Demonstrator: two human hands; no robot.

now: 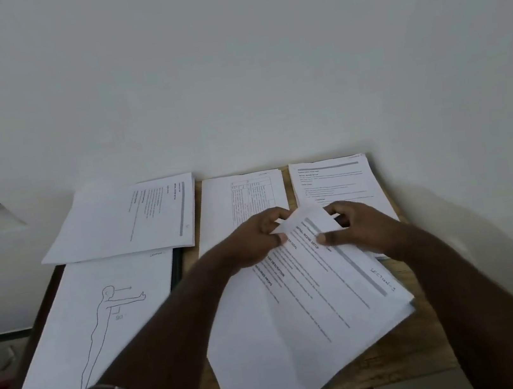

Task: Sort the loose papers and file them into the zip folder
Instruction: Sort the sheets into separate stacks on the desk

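At the middle of the desk [403,359], the left hand [252,241] and right hand [357,229] both pinch the far corner of a loose sheaf of papers [303,314], thumbs on top. Light, floppy and easily creased, it probably handles best gripped at opposite edges. Its long axis runs diagonally, near-left to far-right, with the "Section 1" heading at the right. Sorted piles lie beyond: a far-left pile [119,221], a middle pile [242,196], a far-right pile [333,179]. A figure drawing [100,317] lies left, over what may be the zip folder [176,266].
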